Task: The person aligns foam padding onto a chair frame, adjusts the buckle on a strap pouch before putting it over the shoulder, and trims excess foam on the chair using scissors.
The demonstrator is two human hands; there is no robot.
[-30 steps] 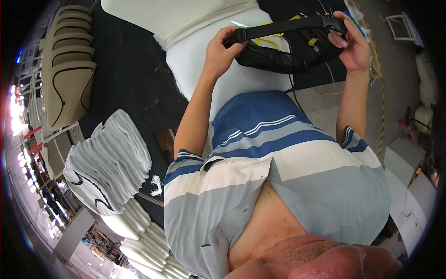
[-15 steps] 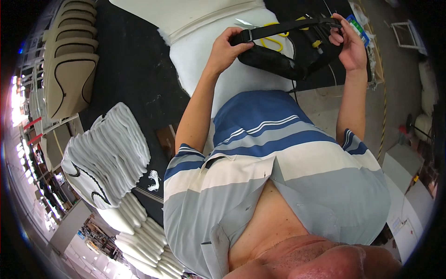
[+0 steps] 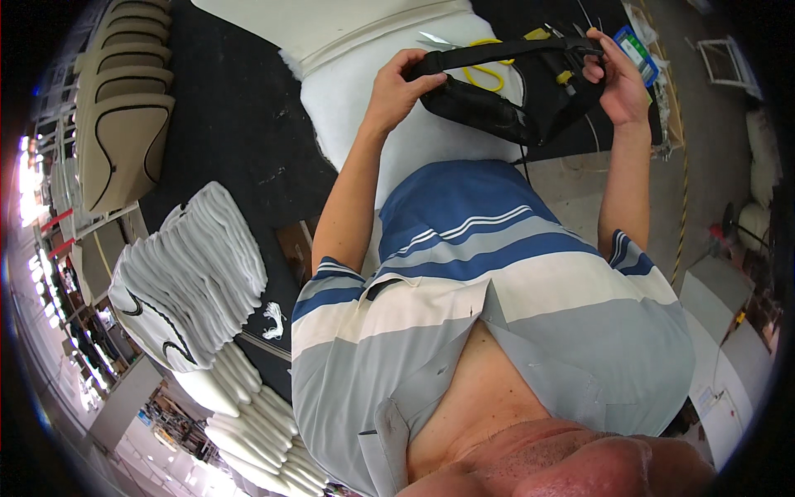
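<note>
A black waist bag with a wide strap is held up between my hands, over the near edge of the table. My left hand is closed round its left end, thumb on top. At the other end, my right hand has its fingers curled on the strap. The strap stretches between both hands, and the padded pouch sags below it. Behind the loop, partly covered, lie yellow-handled scissors on white padded fabric.
Dark tools with yellow parts and a blue-and-green box lie near my right hand. Left on the black table stand stacked white padded pieces, a bundle of white cord and a row of beige piped panels.
Both hands keep hold of the waist bag. My left hand has shifted slightly left, the buckle has turned out of sight, and my right hand has tilted a little.
</note>
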